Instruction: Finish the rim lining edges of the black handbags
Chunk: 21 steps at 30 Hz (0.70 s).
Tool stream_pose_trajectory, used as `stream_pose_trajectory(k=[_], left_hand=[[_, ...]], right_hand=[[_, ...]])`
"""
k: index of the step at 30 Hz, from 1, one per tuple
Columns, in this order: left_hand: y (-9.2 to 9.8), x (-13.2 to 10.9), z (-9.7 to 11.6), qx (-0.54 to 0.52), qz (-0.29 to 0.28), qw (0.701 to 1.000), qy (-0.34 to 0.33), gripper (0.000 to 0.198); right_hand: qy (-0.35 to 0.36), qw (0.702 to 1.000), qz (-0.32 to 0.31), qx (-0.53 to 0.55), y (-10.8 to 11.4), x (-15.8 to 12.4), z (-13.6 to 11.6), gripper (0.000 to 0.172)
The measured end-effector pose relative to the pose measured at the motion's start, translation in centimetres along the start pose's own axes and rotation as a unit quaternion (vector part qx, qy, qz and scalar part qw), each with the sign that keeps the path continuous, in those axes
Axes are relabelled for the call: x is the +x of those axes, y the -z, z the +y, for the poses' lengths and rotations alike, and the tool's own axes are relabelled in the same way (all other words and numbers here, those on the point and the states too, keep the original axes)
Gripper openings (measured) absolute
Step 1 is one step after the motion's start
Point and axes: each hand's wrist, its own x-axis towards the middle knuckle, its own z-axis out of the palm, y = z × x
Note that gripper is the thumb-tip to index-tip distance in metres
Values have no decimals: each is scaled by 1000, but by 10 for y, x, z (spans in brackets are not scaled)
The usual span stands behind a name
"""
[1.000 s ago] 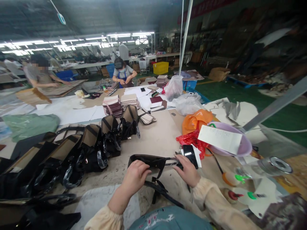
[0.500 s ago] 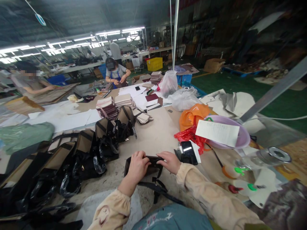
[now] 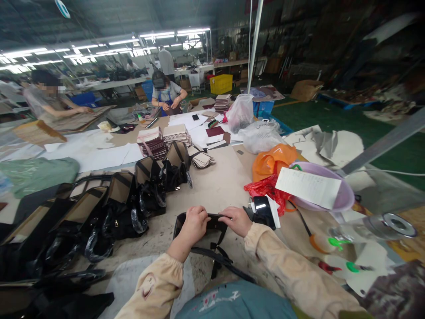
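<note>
In front of me on the worktable stands a black bag [image 3: 214, 235], its strap [image 3: 221, 259] trailing toward my body. My left hand [image 3: 196, 223] is closed on the bag's upper edge, fingers bent over the rim. From the other side my right hand [image 3: 236, 220] pinches the same edge, thumb and fingers together. The two hands are a short way apart along the rim. Parts of the bag behind my left hand and wrist are hidden. Beside my right hand lies a black phone [image 3: 264, 212] on white paper.
Several black bags [image 3: 121, 190] line the table's left side. Behind them stand stacked panels [image 3: 151, 141]. To the right are a red plastic bag [image 3: 265, 188], a lilac basin [image 3: 348, 195], a glass jar [image 3: 368, 228] and glue bottles [image 3: 327, 243]. Across the table a co-worker [image 3: 168, 95] handles a brown piece.
The view has shifted slightly, so the surroundings sit a little further right. Both hands stay on the bag's edge, with the left fingers slightly closer to the right hand.
</note>
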Motion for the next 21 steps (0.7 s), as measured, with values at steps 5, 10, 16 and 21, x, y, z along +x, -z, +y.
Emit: stream_pose_trajectory(k=[5,10,16,21], left_hand=[[-1,0,-1,-9,9,1000,1,14],[-2,-1,-3,-12,13,1000,0,13],[-2,-1,-4,-17,8,1000,-1,14],[-3,0,-5,-20,9,1000,3,14]], right_hand=[[-3,1000,-4,-6,1,1,-1,20],[14,999,-15,-29,5,3,-7,23],[26,997,-30,-67,7,3,-6,27],[38,995,-51,-83,7,-1,-2,24]])
